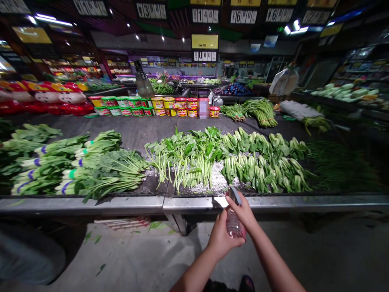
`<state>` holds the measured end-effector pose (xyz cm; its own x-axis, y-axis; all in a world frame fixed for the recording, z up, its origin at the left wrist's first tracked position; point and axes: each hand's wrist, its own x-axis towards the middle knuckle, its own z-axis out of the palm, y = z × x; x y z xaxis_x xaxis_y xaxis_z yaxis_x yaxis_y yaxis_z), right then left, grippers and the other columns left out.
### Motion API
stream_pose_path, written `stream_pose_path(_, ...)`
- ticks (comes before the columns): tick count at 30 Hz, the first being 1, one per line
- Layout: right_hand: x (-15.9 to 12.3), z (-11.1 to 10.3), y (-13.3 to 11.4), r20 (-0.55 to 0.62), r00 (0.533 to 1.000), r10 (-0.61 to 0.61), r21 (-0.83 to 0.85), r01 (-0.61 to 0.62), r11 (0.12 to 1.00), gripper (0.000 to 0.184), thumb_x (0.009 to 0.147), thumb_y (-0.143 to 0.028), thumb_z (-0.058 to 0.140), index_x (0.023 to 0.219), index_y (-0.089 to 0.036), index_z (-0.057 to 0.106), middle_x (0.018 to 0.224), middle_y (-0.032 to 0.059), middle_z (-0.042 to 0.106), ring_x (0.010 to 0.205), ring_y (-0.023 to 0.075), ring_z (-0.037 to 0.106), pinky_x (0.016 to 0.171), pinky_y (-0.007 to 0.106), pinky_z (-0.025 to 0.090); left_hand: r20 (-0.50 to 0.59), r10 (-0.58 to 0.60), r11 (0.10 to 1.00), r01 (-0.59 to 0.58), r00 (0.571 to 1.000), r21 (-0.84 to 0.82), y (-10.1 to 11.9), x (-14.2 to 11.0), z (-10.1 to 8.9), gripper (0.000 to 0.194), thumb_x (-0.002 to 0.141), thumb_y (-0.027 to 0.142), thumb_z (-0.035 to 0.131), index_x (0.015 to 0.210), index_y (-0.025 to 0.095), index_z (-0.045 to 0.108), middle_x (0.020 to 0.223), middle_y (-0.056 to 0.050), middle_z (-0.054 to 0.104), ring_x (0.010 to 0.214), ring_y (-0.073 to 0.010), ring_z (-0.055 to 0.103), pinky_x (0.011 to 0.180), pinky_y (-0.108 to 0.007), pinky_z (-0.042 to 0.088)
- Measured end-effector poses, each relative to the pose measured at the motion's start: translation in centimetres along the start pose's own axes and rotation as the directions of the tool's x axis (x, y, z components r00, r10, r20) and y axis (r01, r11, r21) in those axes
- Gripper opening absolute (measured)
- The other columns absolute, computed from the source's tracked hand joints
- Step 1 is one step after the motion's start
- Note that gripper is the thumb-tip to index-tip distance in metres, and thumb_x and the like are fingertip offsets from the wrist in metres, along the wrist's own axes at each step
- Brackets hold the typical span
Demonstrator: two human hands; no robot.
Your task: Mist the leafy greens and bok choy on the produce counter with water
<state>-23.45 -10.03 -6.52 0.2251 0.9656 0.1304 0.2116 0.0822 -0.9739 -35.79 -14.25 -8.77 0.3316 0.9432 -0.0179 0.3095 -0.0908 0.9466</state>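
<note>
Clasping a spray bottle (234,224) between both hands (221,238), metal ledge (121,205) ahead, leafy greens (194,152) beyond, stacked tubs (158,107) behind

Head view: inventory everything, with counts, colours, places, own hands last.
Spray bottle: one, pinkish clear, grey head, in both hands
Taped greens: many bunches, green-white, left
Leafy greens: uncountable pile, green, centre
Stubby greens: many, green, right of centre
Stem bundles: two, green, back right
Lidded tubs: about twenty, green, yellow, red, back
Red items: several, red and white, back left
Price signs: at least eight, black and white, overhead
Shelf: dark, under greens
Front rail: silver, shelf edge
Fallen leaves: several, green, floor
Left hand: one, bare, around bottle
Right hand: one, bare, at bottle's head
</note>
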Motion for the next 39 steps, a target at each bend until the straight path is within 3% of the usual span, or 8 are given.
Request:
stream_pose_path(7, 1.9, -5.2, -1.0, 0.041, 0.998, -0.038, 0.023, 0.037, 0.999, 0.051, 0.082, -0.052, 0.052, 0.122, -0.021, 0.056, 0.111, 0.0085, 0.066, 0.108, 0.0251, 0.059, 0.099, 0.042, 0.04, -0.012, 0.054, 0.999, -0.054, 0.998, 0.006, 3.5, 2.4, 3.2, 0.096, 0.042, 0.027, 0.086, 0.127, 0.022, 0.043, 0.116, -0.008, 0.054, 0.105, -0.028, 0.053, 0.092, -0.04, 0.045)
stream_pose_path(12, 2.7, -7.8, -0.8, 0.05, 0.998, -0.029, -0.041, 0.031, 0.999, 0.047, 0.082, -0.053, 0.052, 0.115, -0.02, 0.06, 0.103, 0.0076, 0.068, 0.1, 0.0254, 0.061, 0.095, 0.041, 0.042, 0.008, 0.028, 0.999, -0.028, 1.0, -0.026, 4.2, 3.0, 5.8, 0.101, 0.042, 0.026, 0.086, 0.132, 0.021, 0.039, 0.118, -0.009, 0.054, 0.107, -0.0286, 0.052, 0.093, -0.039, 0.045)
stream_pose_path(16, 2.8, -8.3, -0.2, 0.008, 1.0, -0.022, -0.043, 0.022, 0.999, 0.041, 0.084, -0.053, 0.048, 0.102, -0.02, 0.063, 0.091, 0.0061, 0.068, 0.09, 0.0237, 0.062, 0.086, 0.037, 0.045, -0.001, -0.029, 1.0, 0.029, 1.0, -0.001, 4.0, 3.0, 7.0, 0.103, 0.041, 0.024, 0.085, 0.132, 0.019, 0.038, 0.121, -0.01, 0.052, 0.109, -0.0296, 0.051, 0.095, -0.04, 0.043)
stream_pose_path(23, 2.1, -8.3, 0.4, -0.035, 0.999, 0.011, -0.111, -0.015, 0.994, 0.039, 0.085, -0.055, 0.044, 0.075, -0.021, 0.059, 0.071, 0.0037, 0.062, 0.069, 0.021, 0.058, 0.067, 0.033, 0.045, 0.0, -0.035, 0.999, 0.035, 0.999, -0.017, 3.5, 2.7, 7.7, 0.103, 0.041, 0.023, 0.085, 0.133, 0.019, 0.038, 0.121, -0.01, 0.052, 0.109, -0.0289, 0.051, 0.095, -0.038, 0.043)
stream_pose_path(26, 2.3, -8.6, 0.5, -0.016, 0.999, 0.031, -0.069, -0.032, 0.997, 0.039, 0.085, -0.055, 0.044, 0.087, -0.02, 0.062, 0.076, 0.0044, 0.064, 0.071, 0.0213, 0.059, 0.069, 0.034, 0.047, 0.0, -0.039, 0.999, 0.039, 0.999, -0.017, 3.7, 2.9, 7.9, 0.104, 0.042, 0.023, 0.085, 0.134, 0.019, 0.037, 0.121, -0.01, 0.052, 0.11, -0.0289, 0.05, 0.096, -0.038, 0.042)
stream_pose_path(29, 3.1, -9.1, 0.0, -0.009, 1.0, 0.027, 0.001, -0.027, 1.0, 0.046, 0.084, -0.053, 0.048, 0.111, -0.018, 0.059, 0.092, 0.007, 0.068, 0.087, 0.0238, 0.062, 0.082, 0.037, 0.046, -0.002, 0.001, 1.0, -0.001, 1.0, -0.001, 4.4, 3.5, 7.8, 0.101, 0.043, 0.024, 0.085, 0.133, 0.021, 0.038, 0.123, -0.01, 0.051, 0.11, -0.0286, 0.049, 0.096, -0.039, 0.042)
stream_pose_path(32, 4.1, -9.4, -0.9, -0.013, 1.0, -0.006, 0.031, 0.007, 0.999, 0.049, 0.083, -0.053, 0.05, 0.117, -0.018, 0.057, 0.1, 0.0082, 0.068, 0.098, 0.0247, 0.061, 0.09, 0.038, 0.044, -0.001, 0.063, 0.998, -0.063, 0.998, 0.014, 5.6, 4.4, 7.3, 0.097, 0.046, 0.024, 0.084, 0.132, 0.022, 0.039, 0.121, -0.009, 0.052, 0.109, -0.0278, 0.05, 0.093, -0.038, 0.043)
stream_pose_path(39, 5.6, -10.0, -2.5, -0.072, 0.993, -0.095, -0.076, 0.089, 0.993, 0.042, 0.083, -0.054, 0.047, 0.09, -0.017, 0.064, 0.081, 0.006, 0.067, 0.077, 0.0216, 0.061, 0.074, 0.034, 0.046, 0.021, 0.074, 0.996, -0.075, 0.997, 0.043, 7.7, 6.0, 6.3, 0.102, 0.044, 0.023, 0.084, 0.134, 0.019, 0.038, 0.12, -0.01, 0.053, 0.107, -0.0287, 0.051, 0.093, -0.038, 0.044)
